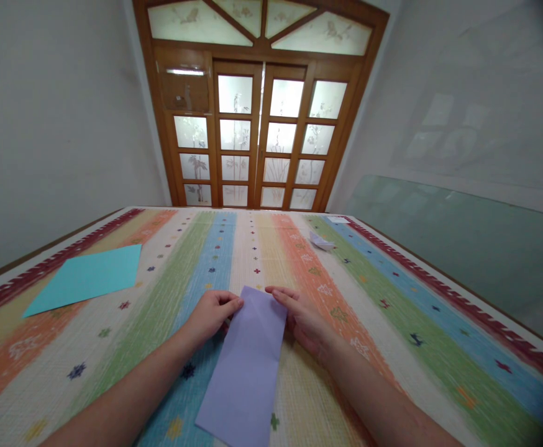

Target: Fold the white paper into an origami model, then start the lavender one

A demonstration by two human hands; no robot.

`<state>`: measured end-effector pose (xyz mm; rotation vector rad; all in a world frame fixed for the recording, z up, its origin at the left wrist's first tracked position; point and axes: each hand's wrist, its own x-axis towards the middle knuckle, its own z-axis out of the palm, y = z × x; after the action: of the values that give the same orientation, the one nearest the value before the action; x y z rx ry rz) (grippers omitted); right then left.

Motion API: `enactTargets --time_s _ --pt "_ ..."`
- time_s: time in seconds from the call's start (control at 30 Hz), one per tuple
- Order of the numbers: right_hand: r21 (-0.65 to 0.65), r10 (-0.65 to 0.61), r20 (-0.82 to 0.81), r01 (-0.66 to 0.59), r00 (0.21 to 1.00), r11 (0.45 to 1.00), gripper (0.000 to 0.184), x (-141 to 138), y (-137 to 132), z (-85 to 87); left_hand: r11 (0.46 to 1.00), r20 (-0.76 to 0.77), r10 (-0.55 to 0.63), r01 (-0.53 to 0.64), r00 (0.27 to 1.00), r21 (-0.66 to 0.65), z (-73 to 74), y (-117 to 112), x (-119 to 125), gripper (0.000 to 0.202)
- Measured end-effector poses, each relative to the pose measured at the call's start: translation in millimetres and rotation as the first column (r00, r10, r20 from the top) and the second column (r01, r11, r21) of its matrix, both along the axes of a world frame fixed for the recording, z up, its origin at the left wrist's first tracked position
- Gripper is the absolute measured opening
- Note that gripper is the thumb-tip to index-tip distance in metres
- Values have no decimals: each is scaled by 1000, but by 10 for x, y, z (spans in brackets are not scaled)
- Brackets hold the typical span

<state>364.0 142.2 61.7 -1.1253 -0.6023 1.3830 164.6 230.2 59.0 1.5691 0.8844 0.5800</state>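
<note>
A long strip of folded purple paper (249,366) lies tilted between my hands, its near end toward me. My left hand (212,315) grips its upper left edge, thumb on top and the other fingers curled beneath. At the upper right corner, my right hand (302,316) pinches the paper, its fingertips over the far edge and the thumb side partly hidden. Faint crease lines show near the paper's far end. Beyond my right hand sits a small folded pale purple paper boat (321,241).
A flat turquoise sheet of paper (89,277) lies at the left of the table. The striped tablecloth (169,292) covers the table. A small white slip (338,220) is near the far right edge. Wooden glass-paned doors (258,130) stand behind; a greenish glass panel (458,242) leans along the right wall.
</note>
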Motion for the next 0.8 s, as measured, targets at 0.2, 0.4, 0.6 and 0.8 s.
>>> enactTargets --time_s 0.2,0.4,0.6,0.8 --pt "84 169 -73 -163 983 983 40 -52 -31 -6 999 71 28 -26 997 -31 -25 2 5 39" --pt "153 238 29 -239 971 959 41 -111 -56 -42 997 106 25 -17 994 -76 -31 -39 39 39" --pt "165 -2 310 -52 951 985 69 -76 -16 -59 997 48 59 -56 997 -48 -91 -19 31 38" --pt "444 -372 858 -147 355 884 37 -25 -71 72 942 -266 138 -43 954 334 -125 55 1 31"
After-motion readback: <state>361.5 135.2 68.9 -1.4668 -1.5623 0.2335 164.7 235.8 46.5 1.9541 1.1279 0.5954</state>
